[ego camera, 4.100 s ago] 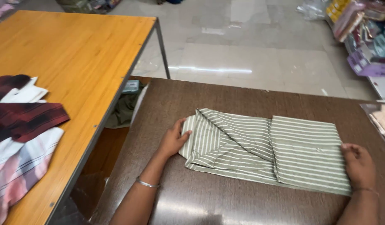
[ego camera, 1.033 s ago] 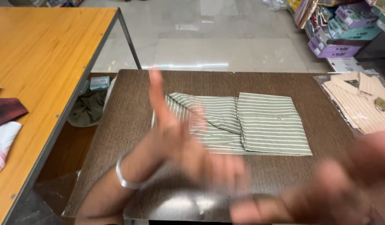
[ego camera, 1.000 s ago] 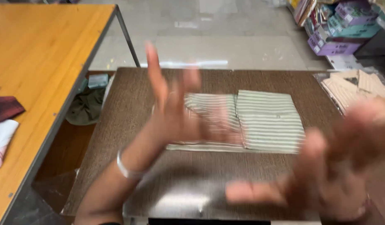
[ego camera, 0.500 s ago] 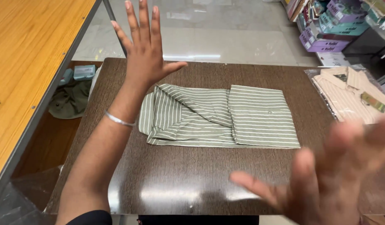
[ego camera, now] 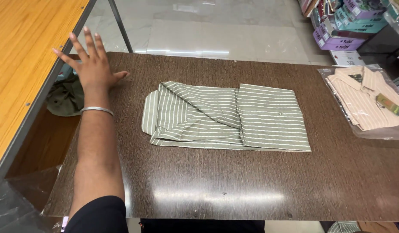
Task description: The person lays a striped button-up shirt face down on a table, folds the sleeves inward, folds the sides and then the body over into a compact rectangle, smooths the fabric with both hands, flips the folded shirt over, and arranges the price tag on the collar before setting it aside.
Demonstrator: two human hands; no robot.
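A green shirt with white stripes [ego camera: 225,116] lies folded flat in the middle of the dark brown table [ego camera: 208,185]. My left hand [ego camera: 91,64] hovers over the table's far left corner, fingers spread and holding nothing, well apart from the shirt. A silver bangle [ego camera: 97,110] circles that wrist. My right hand is out of view.
A peach striped shirt in a clear plastic bag [ego camera: 367,101] lies at the table's right edge. A wooden orange table [ego camera: 22,56] stands to the left, with a dark green cloth [ego camera: 65,97] in the gap between. Boxes on shelves [ego camera: 342,26] fill the far right.
My left hand has moved left, away from above the shirt to the table's corner. My right hand, blurred in the foreground before, has left the view. The shirt lies still.
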